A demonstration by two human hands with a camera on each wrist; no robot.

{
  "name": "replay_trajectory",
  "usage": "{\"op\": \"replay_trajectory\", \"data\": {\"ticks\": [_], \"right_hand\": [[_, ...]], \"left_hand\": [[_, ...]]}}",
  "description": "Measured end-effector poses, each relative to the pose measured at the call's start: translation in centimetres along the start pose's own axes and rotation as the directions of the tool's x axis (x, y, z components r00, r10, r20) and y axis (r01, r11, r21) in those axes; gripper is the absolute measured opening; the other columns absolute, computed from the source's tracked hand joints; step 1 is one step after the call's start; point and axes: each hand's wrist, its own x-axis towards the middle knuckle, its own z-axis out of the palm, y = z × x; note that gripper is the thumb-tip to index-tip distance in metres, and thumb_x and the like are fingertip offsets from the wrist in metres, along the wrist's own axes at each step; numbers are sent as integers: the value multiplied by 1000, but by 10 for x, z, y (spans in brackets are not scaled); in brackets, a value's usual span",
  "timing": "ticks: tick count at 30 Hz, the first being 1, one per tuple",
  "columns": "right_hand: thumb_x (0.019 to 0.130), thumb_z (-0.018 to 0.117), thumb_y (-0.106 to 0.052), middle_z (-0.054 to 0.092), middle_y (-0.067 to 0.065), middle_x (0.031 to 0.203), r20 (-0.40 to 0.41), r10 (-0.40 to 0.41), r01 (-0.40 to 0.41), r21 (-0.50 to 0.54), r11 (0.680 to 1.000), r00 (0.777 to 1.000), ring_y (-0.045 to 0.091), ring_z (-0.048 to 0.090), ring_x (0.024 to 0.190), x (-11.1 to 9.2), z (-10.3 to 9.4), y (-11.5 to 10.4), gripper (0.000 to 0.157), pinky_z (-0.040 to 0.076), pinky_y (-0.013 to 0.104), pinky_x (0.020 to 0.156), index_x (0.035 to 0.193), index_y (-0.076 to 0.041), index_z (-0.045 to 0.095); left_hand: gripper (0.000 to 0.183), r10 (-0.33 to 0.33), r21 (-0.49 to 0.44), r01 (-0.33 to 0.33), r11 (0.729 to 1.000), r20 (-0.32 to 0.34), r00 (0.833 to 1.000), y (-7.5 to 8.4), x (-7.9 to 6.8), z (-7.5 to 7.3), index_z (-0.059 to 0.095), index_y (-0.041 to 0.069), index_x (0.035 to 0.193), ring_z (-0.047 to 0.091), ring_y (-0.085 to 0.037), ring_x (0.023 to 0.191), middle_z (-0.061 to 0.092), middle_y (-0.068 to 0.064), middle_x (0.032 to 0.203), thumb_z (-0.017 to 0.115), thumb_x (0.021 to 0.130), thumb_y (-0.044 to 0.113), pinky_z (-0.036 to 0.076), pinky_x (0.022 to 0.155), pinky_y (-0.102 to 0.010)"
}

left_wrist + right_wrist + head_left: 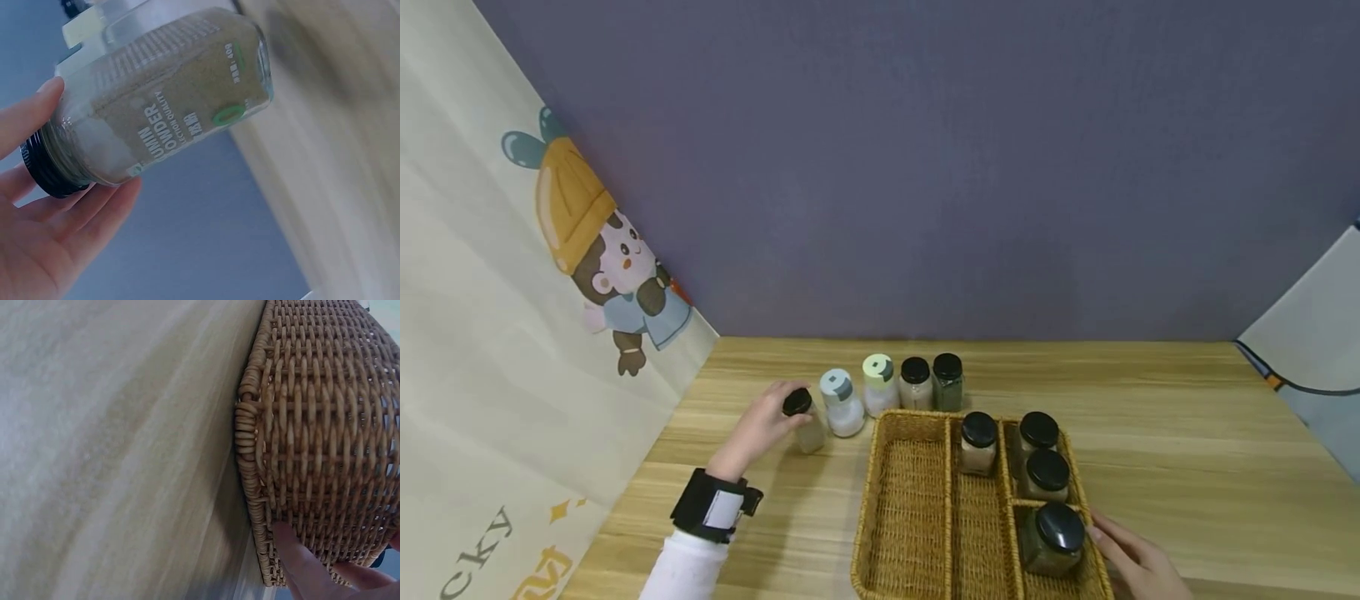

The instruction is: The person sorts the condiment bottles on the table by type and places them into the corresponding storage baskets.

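Observation:
My left hand (767,423) pinches a glass jar of cumin powder (181,94) near its black lid (47,165), thumb on one side and fingers on the other. In the head view this jar (810,435) leans slightly, its base close over the table, left of a shaker with a blue-grey lid (844,410). At the right side of a divided wicker basket (862,533) is my right hand (1142,567). Its fingers (300,559) touch the basket's woven outer wall, extended rather than curled in the right wrist view.
Behind the basket stand a shaker with a yellow-green lid (880,387) and two black-lidded jars (916,385). Inside it, one jar (978,446) sits in the middle compartment, two (1047,475) back right and a larger one (1051,546) front right. A grey-purple panel (970,183) rises behind the table.

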Motion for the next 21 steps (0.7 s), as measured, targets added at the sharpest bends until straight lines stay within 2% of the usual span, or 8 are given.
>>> {"op": "replay_trajectory", "data": {"ticks": [6, 9, 16, 21], "right_hand": [[93, 42, -35, 29, 33, 131, 15, -17, 18, -77, 997, 1000, 46, 41, 112, -1, -2, -3, 61, 54, 38, 70, 131, 11, 31], [94, 40, -34, 28, 34, 132, 27, -15, 17, -78, 997, 1000, 47, 39, 113, -1, -2, -4, 60, 53, 38, 70, 131, 12, 30], [93, 41, -35, 24, 35, 133, 33, 19, -19, 0, 1000, 999, 46, 44, 109, -2, 0, -5, 63, 54, 38, 69, 132, 12, 26], [92, 41, -39, 28, 34, 132, 27, 20, -19, -67, 998, 999, 46, 42, 110, 0, -2, -4, 65, 53, 39, 70, 132, 11, 28]], "left_hand": [[46, 35, 6, -35, 999, 22, 999, 10, 2, -12, 52, -7, 114, 54, -36, 97, 54, -24, 108, 69, 74, 6, 49, 80, -44], [45, 66, 15, -67, 998, 17, 998, 15, 2, -18, 52, -6, 114, 55, -35, 96, 54, -23, 107, 69, 74, 5, 50, 78, -42], [45, 102, 23, -103, 994, 19, 995, 35, 4, -31, 52, -5, 115, 57, -30, 91, 55, -20, 106, 69, 75, 7, 51, 75, -38], [46, 152, 41, -153, 987, 20, 988, 54, 9, -38, 52, -3, 116, 58, -24, 88, 56, -15, 104, 70, 75, 9, 52, 74, -32]]}}
